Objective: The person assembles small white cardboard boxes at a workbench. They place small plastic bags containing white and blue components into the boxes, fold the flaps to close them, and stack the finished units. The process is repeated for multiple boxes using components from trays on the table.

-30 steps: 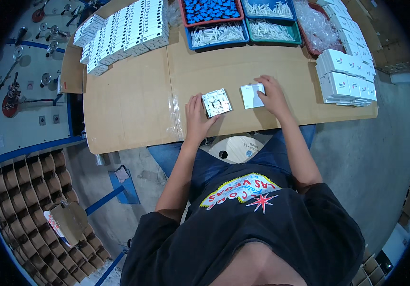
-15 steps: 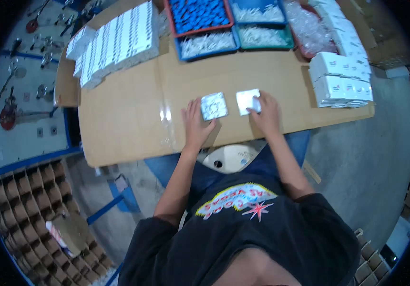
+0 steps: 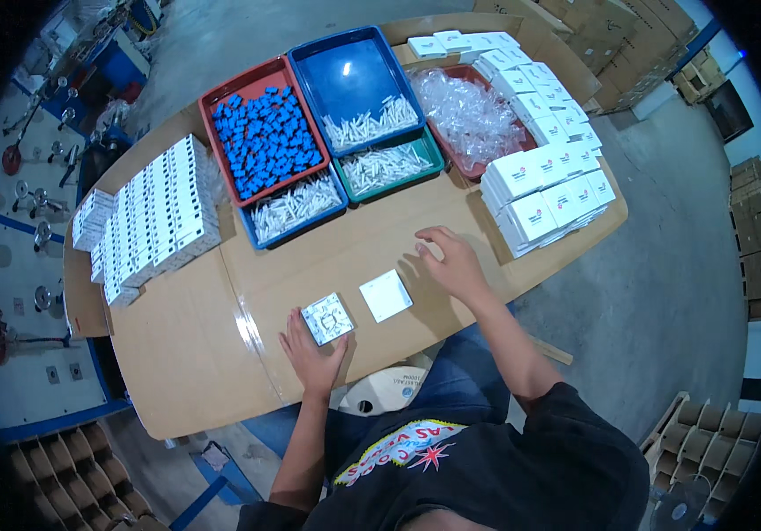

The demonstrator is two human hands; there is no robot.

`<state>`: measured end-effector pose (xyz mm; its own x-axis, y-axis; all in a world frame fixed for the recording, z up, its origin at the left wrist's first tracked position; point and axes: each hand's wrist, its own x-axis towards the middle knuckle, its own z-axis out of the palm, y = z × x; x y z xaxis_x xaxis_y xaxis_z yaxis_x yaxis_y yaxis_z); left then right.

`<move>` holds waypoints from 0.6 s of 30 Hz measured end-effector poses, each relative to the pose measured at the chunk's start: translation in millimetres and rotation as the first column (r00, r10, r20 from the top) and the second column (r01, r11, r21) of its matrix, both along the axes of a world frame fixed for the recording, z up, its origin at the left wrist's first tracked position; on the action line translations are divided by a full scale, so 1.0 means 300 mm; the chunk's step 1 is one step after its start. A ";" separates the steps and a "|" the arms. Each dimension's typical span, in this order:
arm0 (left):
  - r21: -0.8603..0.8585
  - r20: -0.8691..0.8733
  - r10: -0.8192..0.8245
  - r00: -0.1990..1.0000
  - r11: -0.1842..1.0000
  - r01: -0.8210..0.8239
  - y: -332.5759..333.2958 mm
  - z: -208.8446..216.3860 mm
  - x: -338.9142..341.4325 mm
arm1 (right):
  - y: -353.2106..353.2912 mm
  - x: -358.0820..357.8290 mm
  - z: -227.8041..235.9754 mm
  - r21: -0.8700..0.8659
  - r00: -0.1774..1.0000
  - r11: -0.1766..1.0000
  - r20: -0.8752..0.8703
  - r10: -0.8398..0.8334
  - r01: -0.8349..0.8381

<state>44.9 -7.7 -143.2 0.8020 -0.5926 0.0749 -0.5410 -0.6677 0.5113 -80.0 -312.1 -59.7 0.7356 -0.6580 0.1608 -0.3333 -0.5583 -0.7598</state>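
Note:
A white square housing (image 3: 326,319) with moulded details inside lies face up on the cardboard-covered table. My left hand (image 3: 311,361) has its fingers along the housing's left edge and its thumb at the near right corner, gripping it lightly. Just to the right is a flat white square plate (image 3: 386,296), smooth on top, touched by neither hand. Beyond that plate, to the right, my right hand (image 3: 456,264) hovers with its thumb and fingers apart and nothing between them.
Stacked white square pieces (image 3: 155,217) stand at the left. Toward the back are a red tray (image 3: 206,97) of blue parts, blue (image 3: 336,57) and green (image 3: 440,159) trays of small white sticks, and clear plastic bags (image 3: 469,111). White boxes (image 3: 535,208) are piled at the right.
My right hand has let go of the white plate and moved away to the right. My left hand stays at the housing. The view has shifted, showing more of the far side.

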 end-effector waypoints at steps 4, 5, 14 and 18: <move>0.007 0.031 0.011 0.999 1.000 -0.011 0.003 -0.012 -0.001 | -0.181 0.058 0.125 -0.223 1.000 0.975 -0.006 0.015 -0.016; 0.014 0.042 0.013 0.999 1.000 -0.013 0.001 -0.016 -0.004 | -0.259 0.073 0.142 -0.284 1.000 0.959 -0.017 0.009 -0.013; 0.067 0.077 0.000 0.997 0.998 -0.005 -0.012 -0.031 -0.002 | -1.141 0.269 0.173 -0.150 0.488 0.961 -0.873 -0.019 -0.232; 0.101 0.089 0.023 0.996 0.994 -0.032 0.001 -0.034 0.001 | -1.156 0.388 0.094 0.091 0.203 0.960 -0.968 0.148 -0.264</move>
